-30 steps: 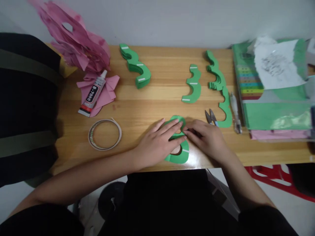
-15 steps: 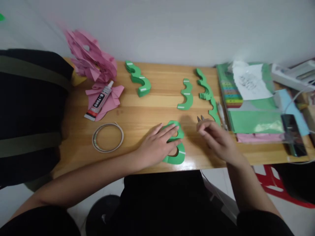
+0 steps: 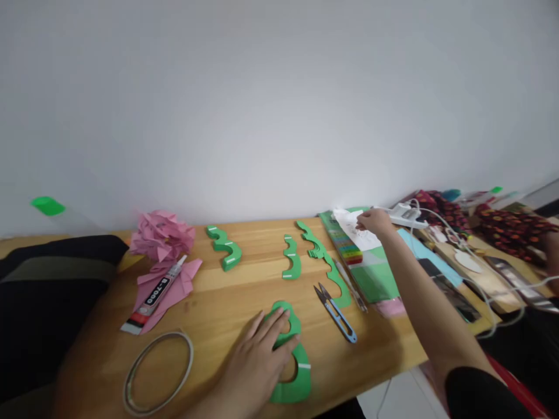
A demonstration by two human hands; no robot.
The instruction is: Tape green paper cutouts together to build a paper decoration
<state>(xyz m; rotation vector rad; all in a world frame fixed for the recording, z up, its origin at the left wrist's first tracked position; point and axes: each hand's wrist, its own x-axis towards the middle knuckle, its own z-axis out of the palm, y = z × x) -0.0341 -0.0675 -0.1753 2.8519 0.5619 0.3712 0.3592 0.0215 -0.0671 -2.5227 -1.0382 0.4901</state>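
Note:
My left hand [image 3: 262, 355] lies with its fingers stretched out over green curved cut-out pieces [image 3: 301, 381] at the table's front, pressing on them. White strips cross the green shapes. My right hand [image 3: 374, 222] is reached far out over a crumpled white paper [image 3: 349, 224], fingers pinched; whatever they hold is too small to make out. Thread snips [image 3: 335, 314] with blue handles rest on the table between the hands. Behind them are a green wavy piece with white strips [image 3: 292, 257], a longer green stack [image 3: 318, 249] and another green stack [image 3: 225, 247] further left.
At the left are a B-7000 glue tube [image 3: 155, 294] on pink folded paper, a pink paper flower [image 3: 162, 235], a tape roll [image 3: 126, 390] and a dark bag [image 3: 56, 314]. Green folders [image 3: 371, 273], a phone [image 3: 449, 291], cables and a power strip [image 3: 406, 214] are at the right.
My right hand has moved away to the far right, over the white paper, uncovering the snips. The head view has tilted up and turned right. My left hand stays on the green pieces.

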